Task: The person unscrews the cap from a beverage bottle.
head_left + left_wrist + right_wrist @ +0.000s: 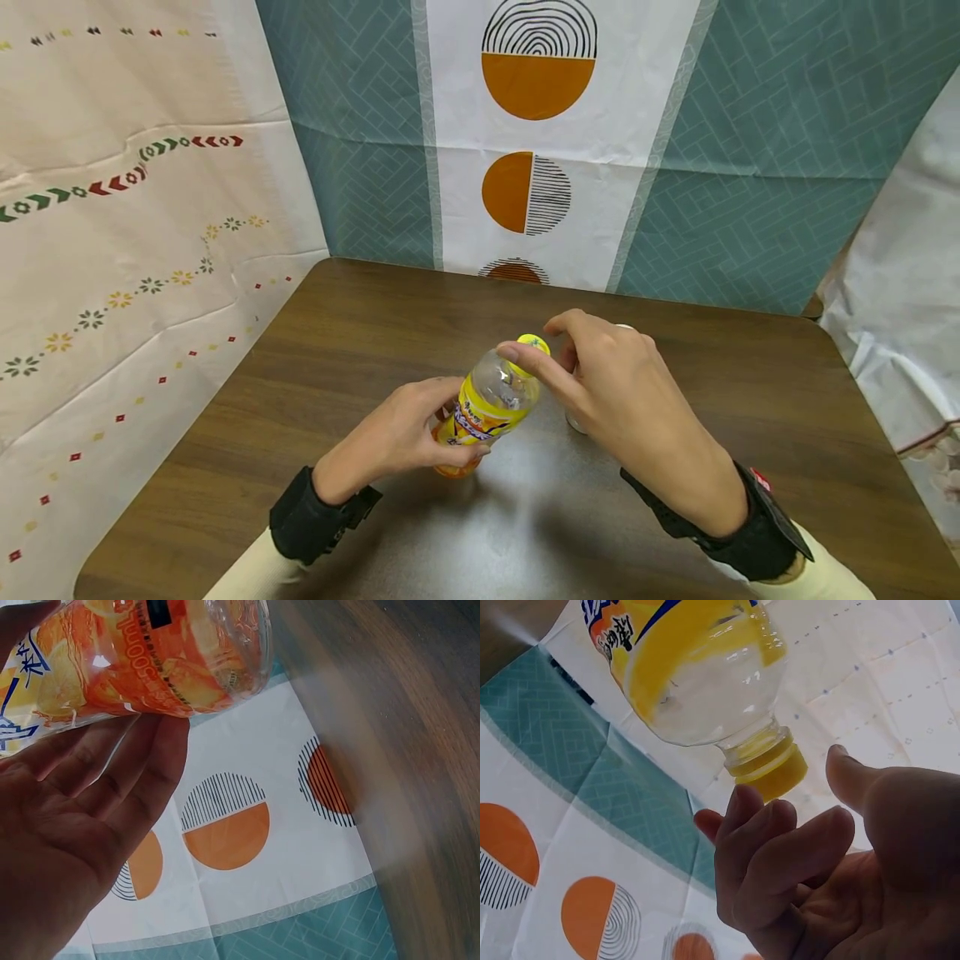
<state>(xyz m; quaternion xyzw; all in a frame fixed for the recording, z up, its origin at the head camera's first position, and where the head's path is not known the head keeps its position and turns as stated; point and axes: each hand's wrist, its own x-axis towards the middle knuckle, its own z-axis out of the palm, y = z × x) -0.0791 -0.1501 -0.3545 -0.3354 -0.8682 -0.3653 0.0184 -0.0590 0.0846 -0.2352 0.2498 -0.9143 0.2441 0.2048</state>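
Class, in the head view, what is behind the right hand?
Behind the right hand, brown tabletop shows, with a curved pale edge at its thumb side and a whitish sliver above. The hand covers the rest; what they belong to is unclear.

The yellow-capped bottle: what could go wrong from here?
The bottle is tilted and only the left hand grips it, so it might slip or turn if the cap were twisted. The right hand is close to the yellow cap but does not grip it, with a gap on the thumb side, so it could glance off. A mostly hidden object shows beyond the right hand, which might knock it.
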